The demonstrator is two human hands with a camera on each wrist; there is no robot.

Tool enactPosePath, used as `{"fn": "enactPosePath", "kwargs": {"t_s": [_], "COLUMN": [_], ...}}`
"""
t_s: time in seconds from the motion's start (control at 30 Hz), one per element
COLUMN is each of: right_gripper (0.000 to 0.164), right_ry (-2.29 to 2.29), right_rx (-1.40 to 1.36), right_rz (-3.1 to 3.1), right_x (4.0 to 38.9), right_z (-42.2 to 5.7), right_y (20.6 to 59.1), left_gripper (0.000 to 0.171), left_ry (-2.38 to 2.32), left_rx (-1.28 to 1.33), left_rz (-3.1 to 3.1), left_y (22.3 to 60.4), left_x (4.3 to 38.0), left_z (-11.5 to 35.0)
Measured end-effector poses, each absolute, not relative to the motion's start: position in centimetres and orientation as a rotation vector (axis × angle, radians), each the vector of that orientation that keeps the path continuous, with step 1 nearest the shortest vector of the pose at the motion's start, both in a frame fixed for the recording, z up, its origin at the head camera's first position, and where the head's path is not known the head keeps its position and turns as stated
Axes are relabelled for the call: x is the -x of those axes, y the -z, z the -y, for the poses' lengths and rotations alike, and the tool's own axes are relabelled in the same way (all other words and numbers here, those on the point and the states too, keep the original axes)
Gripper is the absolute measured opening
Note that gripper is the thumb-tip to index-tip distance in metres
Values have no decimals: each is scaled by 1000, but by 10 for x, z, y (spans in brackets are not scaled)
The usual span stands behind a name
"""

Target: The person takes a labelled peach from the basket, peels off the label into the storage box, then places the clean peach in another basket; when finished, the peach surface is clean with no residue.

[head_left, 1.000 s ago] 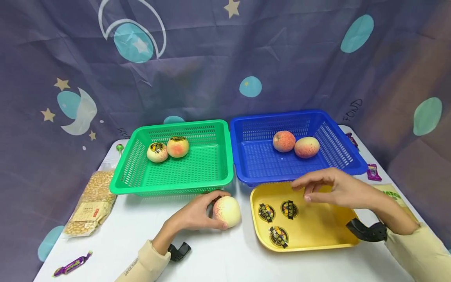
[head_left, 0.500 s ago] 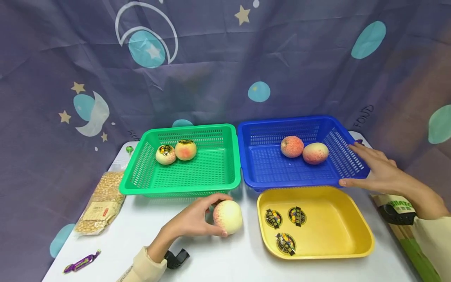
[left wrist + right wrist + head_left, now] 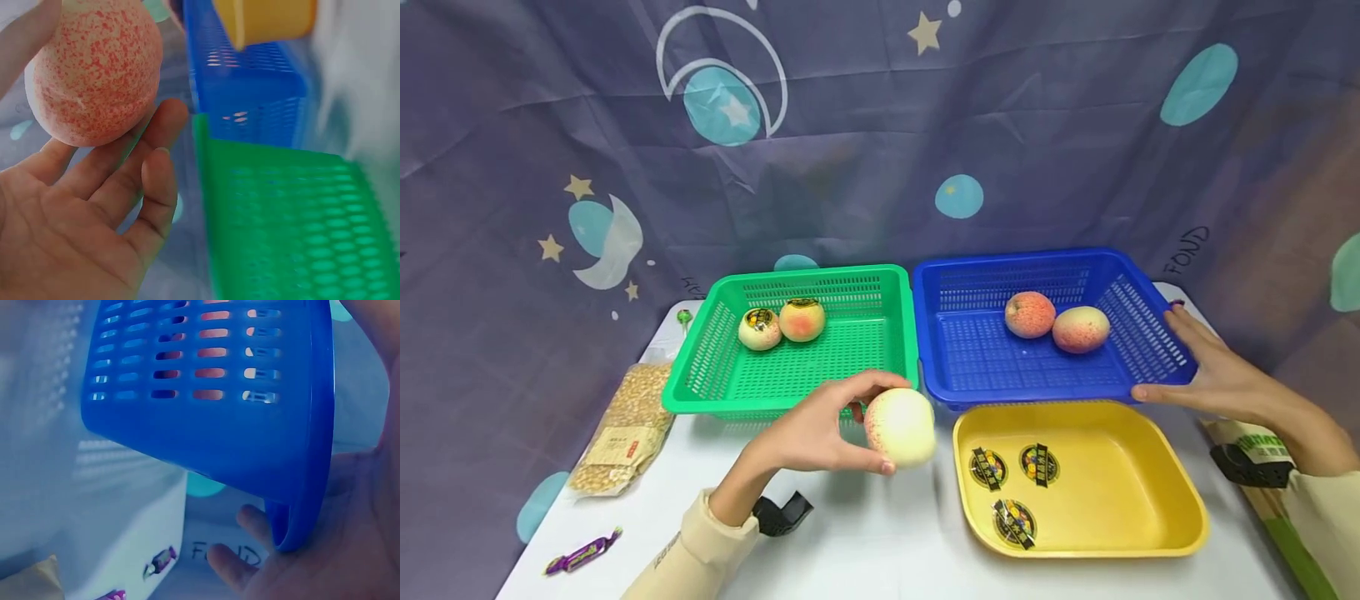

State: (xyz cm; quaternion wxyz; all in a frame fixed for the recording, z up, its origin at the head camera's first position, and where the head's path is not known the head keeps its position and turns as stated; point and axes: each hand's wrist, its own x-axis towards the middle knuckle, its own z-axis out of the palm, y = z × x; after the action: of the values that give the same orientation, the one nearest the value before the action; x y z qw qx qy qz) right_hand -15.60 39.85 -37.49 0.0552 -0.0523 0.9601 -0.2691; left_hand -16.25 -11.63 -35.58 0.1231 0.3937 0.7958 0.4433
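My left hand grips a pale peach between thumb and fingers, held up in front of the green basket. In the left wrist view the red-speckled side of the peach shows, with the ring and little fingers beneath it. My right hand spreads over the front right corner of the blue basket, thumb at the front rim and fingers along the side rim. The right wrist view shows the blue rim against the palm. Two red-and-cream peaches lie in the blue basket.
The green basket holds two peaches with black-and-gold stickers. In front of the blue basket, a yellow tray carries three stickers. A bag of kernels and a purple-wrapped candy lie left; a green-and-tan packet lies right.
My right hand has moved from over the yellow tray to the blue basket's right corner. The left hand has raised the peach off the table, toward the baskets.
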Motion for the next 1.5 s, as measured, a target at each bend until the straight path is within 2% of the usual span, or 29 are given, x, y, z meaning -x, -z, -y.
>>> {"fn": "enactPosePath", "kwargs": {"t_s": [0.27, 0.5, 0.8, 1.2, 1.5], "right_gripper": [122, 125, 123, 122, 123], "right_ry": [752, 770, 819, 843, 869], "right_rx": [121, 107, 110, 127, 136], "right_rz": [-2890, -2880, -2864, -2855, -2845], "right_x": [157, 158, 158, 158, 161], "right_z": [-404, -403, -402, -401, -397], "right_y": [369, 367, 372, 374, 372], "left_gripper": [76, 73, 69, 67, 80], "left_ry": [-1383, -1348, -1228, -995, -789], "left_rx": [-1189, -1220, -1173, -1031, -1019], "left_rz": [-2311, -2230, -2097, -2079, -2062], "left_y": [331, 316, 329, 355, 358], "left_x": [207, 253, 299, 316, 319], "left_z": [64, -1, -76, -109, -116]}}
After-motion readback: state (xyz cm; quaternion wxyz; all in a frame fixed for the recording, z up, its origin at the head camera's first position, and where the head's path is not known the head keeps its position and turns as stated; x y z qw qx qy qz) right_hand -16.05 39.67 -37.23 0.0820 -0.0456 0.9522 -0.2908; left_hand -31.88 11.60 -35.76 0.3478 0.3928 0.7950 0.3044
